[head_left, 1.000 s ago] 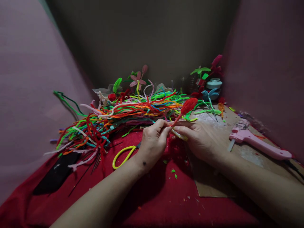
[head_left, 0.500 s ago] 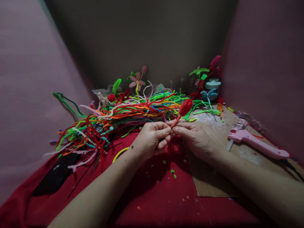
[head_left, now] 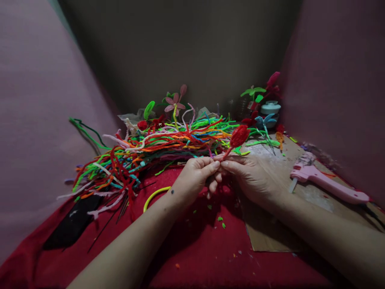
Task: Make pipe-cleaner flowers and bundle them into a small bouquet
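Observation:
My left hand (head_left: 195,178) and my right hand (head_left: 251,176) meet at their fingertips in the middle of the view. Both pinch the thin stem of a red pipe-cleaner flower bud (head_left: 239,135), which sticks up and to the right above my right hand. The fingers of both hands are closed on the stem. Just beyond the hands lies a big heap of coloured pipe cleaners (head_left: 156,146). A yellow loop (head_left: 153,196) lies on the red cloth (head_left: 192,249) under my left wrist.
A pink glue gun (head_left: 325,184) lies on brown cardboard (head_left: 270,233) at the right. Finished pipe-cleaner flowers (head_left: 175,102) and a small white jar (head_left: 270,108) stand at the back. Pink walls close in on both sides. A black patch (head_left: 70,222) lies at the left.
My left hand turned, its fingertips now pinching the stem from the left. The yellow piece under my right fingers is no longer visible. The bud stayed nearly in place.

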`<action>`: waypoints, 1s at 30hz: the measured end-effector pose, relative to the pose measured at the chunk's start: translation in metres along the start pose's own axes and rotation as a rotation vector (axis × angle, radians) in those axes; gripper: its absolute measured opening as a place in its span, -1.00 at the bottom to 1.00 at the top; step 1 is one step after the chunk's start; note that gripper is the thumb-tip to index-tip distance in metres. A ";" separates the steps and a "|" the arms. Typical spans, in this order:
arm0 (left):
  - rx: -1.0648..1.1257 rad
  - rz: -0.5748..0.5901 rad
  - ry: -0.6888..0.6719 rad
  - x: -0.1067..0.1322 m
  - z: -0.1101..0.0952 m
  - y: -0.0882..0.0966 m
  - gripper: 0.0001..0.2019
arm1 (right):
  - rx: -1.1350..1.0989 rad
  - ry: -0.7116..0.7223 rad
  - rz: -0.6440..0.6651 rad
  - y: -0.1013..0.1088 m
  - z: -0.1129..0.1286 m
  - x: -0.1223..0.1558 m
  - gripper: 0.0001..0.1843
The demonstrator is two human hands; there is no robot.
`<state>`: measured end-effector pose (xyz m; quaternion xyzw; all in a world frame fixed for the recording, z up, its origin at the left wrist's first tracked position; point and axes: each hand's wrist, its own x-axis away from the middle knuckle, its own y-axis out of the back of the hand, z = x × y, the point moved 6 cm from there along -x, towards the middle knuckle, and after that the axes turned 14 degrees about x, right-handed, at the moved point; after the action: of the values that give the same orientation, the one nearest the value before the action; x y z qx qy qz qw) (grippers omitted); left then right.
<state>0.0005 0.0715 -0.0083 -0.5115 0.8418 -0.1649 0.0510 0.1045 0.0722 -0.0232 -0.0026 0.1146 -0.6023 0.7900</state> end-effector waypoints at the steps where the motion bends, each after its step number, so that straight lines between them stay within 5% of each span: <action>1: -0.029 -0.015 -0.024 0.001 -0.001 -0.001 -0.82 | -0.004 -0.008 0.007 0.000 -0.001 0.000 -0.88; 9: -0.358 -0.239 -0.259 0.005 -0.009 0.006 -0.93 | 0.124 0.038 -0.078 0.007 0.003 0.000 -0.84; 15: -0.463 -0.221 -0.379 0.007 -0.003 0.011 -0.93 | 0.210 -0.016 -0.129 0.012 -0.003 -0.001 -0.85; 24: -0.061 -0.144 -0.090 0.009 0.001 0.005 -0.84 | 0.338 0.028 -0.063 0.011 0.002 -0.002 -0.78; 30: 0.242 0.079 0.046 0.004 0.007 0.005 -0.83 | 0.457 0.076 0.051 0.011 0.008 -0.006 -0.71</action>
<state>-0.0041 0.0683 -0.0162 -0.4642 0.8361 -0.2749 0.0996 0.1145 0.0799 -0.0160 0.2020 0.0047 -0.5919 0.7803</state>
